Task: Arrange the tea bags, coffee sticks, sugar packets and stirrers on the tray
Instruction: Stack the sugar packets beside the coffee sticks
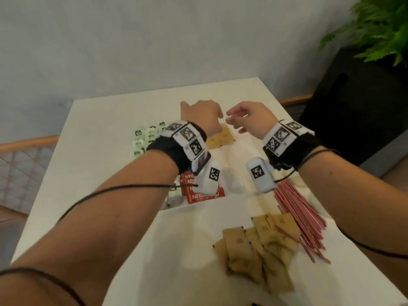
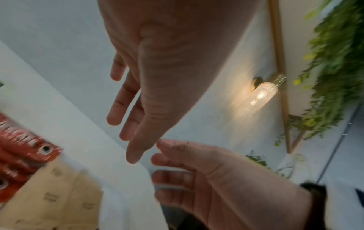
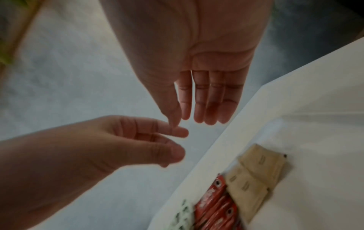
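Left hand: the left hand (image 1: 203, 115) hung above the far part of the table, fingers loosely extended and holding nothing; the left wrist view showed its fingers (image 2: 126, 109) straight and bare.
Right hand: the right hand (image 1: 249, 117) hovered just right of the left one, fingers relaxed and slightly curled, empty; the two hands' fingertips were close, and whether they touched I cannot tell.
Tray: a white tray (image 1: 242, 180) lay on the white table (image 1: 88, 173); its edges were hard to trace against the tabletop.
Tea bags: green-and-white tea bags (image 1: 145, 138) sat in rows at the far left, partly hidden by the left wrist.
Coffee sticks: red coffee sticks (image 1: 198, 195) lay side by side beneath the left wrist, just right of the tea bags.
Sugar packets, far: a few brown sugar packets (image 1: 220, 136) lay flat beneath the hands, next to the coffee sticks in the right wrist view.
Sugar packets, near: a loose brown heap (image 1: 258, 250) lay near the person, to the right.
Stirrers: a bundle of red stirrers (image 1: 298, 213) lay on the right, its near end overlapping the loose heap.
Surroundings: a green plant (image 1: 379, 27) stood at far right, and a wicker chair (image 1: 24, 164) at left.
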Available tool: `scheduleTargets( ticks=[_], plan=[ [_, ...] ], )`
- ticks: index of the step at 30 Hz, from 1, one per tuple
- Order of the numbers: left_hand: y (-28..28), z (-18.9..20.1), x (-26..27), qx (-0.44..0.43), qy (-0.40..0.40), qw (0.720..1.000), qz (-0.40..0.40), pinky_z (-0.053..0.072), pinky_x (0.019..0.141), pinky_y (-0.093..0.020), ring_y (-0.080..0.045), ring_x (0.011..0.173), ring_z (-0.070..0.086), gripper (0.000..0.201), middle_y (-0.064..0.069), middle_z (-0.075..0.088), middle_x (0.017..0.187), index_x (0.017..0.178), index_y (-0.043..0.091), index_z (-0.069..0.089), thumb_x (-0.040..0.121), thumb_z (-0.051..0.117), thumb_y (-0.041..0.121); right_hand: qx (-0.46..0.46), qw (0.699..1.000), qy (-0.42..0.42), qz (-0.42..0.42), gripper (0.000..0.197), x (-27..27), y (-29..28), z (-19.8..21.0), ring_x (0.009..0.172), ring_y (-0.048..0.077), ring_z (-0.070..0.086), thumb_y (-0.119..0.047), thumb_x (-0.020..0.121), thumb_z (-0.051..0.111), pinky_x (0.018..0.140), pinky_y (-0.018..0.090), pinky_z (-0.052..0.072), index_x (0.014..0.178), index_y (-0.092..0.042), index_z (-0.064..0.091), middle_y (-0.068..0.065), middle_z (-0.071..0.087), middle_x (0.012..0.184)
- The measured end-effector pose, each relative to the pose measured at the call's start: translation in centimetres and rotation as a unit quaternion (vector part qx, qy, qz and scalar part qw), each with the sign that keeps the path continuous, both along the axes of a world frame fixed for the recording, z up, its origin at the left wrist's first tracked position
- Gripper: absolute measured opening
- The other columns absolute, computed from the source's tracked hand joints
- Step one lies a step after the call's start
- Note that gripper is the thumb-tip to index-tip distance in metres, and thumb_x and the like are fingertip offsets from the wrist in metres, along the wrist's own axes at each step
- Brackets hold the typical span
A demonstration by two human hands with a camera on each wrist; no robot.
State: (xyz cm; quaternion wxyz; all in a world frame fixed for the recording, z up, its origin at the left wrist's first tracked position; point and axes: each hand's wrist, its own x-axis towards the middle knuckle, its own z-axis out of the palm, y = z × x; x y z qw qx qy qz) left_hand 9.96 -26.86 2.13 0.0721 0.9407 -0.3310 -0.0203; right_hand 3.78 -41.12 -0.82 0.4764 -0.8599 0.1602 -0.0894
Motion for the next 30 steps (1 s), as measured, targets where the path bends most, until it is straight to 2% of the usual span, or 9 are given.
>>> scheduleTargets(
  ticks=[2,4,9,13,16,19,21,25,30],
  plan=[
    [1.1,1.5,-1.8,-0.036,-0.002,0.999,-0.004,0.034,0.100,-0.040,-0.017,0.116,0.056,0.031,0.010,0.064,0.117,0.115,0.033,0.064,0.085,0.068,0.039,0.026,0.999,-0.007,0.025,0.012,-3.0,1.2,0.6,0.070,0.012,0.065,-0.016,0.086,0.070,0.067,0.028,0.056,0.098,-0.015,0.067,0.000,0.068,0.082],
    [2.6,2.0,-3.9,-0.071,0.003,0.997,0.011,0.040,0.089,-0.035,-0.017,0.112,0.058,0.025,0.009,0.064,0.116,0.111,0.033,0.066,0.086,0.066,0.040,0.009,0.999,-0.004,0.035,0.008,-5.8,2.0,0.4,0.069,0.012,0.065,-0.016,0.087,0.068,0.068,0.029,0.056,0.095,-0.016,0.068,-0.001,0.068,0.079],
    [6.5,0.0,-9.0,-0.073,0.033,0.996,0.045,0.044,0.075,-0.030,-0.015,0.096,0.061,0.019,0.009,0.065,0.110,0.106,0.033,0.067,0.088,0.064,0.039,-0.034,0.995,0.043,0.083,0.011,-12.0,3.3,-1.7,0.072,0.012,0.067,-0.023,0.084,0.072,0.069,0.028,0.056,0.095,-0.022,0.070,-0.004,0.069,0.080],
    [7.8,-3.2,-13.2,-0.041,0.089,0.993,0.058,0.045,0.075,-0.030,-0.011,0.088,0.057,0.017,0.012,0.062,0.098,0.102,0.032,0.068,0.087,0.066,0.039,-0.057,0.988,0.092,0.112,0.013,-16.1,2.8,-3.9,0.074,0.011,0.064,-0.028,0.081,0.074,0.070,0.029,0.050,0.093,-0.027,0.070,-0.006,0.069,0.087],
    [8.0,-5.2,-16.0,-0.002,0.133,0.989,0.063,0.044,0.076,-0.030,-0.013,0.092,0.058,0.023,0.008,0.066,0.105,0.104,0.029,0.067,0.085,0.070,0.042,-0.101,0.980,0.129,0.116,0.022,-18.7,2.4,-5.5,0.090,0.010,0.062,-0.026,0.080,0.076,0.082,0.030,0.050,0.101,-0.030,0.069,-0.010,0.065,0.105],
    [8.1,-6.8,-18.1,0.053,0.201,0.976,0.061,0.046,0.091,-0.035,-0.017,0.110,0.057,0.051,0.004,0.062,0.121,0.124,0.026,0.058,0.081,0.073,0.050,-0.181,0.949,0.193,0.170,0.045,-20.4,2.9,-6.7,0.113,0.012,0.052,-0.025,0.084,0.073,0.090,0.020,0.039,0.126,-0.025,0.059,-0.007,0.052,0.126],
    [8.0,-7.7,-19.1,0.078,0.224,0.969,0.068,0.044,0.098,-0.038,-0.020,0.120,0.054,0.068,0.003,0.057,0.131,0.134,0.024,0.051,0.079,0.071,0.058,-0.226,0.935,0.199,0.186,0.053,-20.8,3.2,-7.3,0.121,0.015,0.049,-0.024,0.085,0.071,0.095,0.021,0.038,0.134,-0.023,0.052,-0.002,0.049,0.135],
    [7.9,-9.0,-20.4,0.074,0.192,0.974,0.096,0.043,0.090,-0.036,-0.021,0.115,0.057,0.069,0.002,0.059,0.126,0.131,0.023,0.050,0.078,0.069,0.063,-0.272,0.925,0.201,0.172,0.059,-20.7,3.1,-8.0,0.129,0.020,0.042,-0.022,0.084,0.069,0.108,0.032,0.036,0.139,-0.022,0.046,0.002,0.045,0.140],
    [7.5,-9.4,-21.1,0.057,0.189,0.974,0.112,0.043,0.083,-0.034,-0.023,0.108,0.059,0.057,0.000,0.061,0.119,0.125,0.021,0.051,0.082,0.069,0.053,-0.296,0.917,0.219,0.153,0.066,-20.3,2.9,-8.4,0.129,0.023,0.043,-0.026,0.084,0.069,0.108,0.035,0.038,0.143,-0.019,0.040,0.005,0.039,0.144]
  ],
)
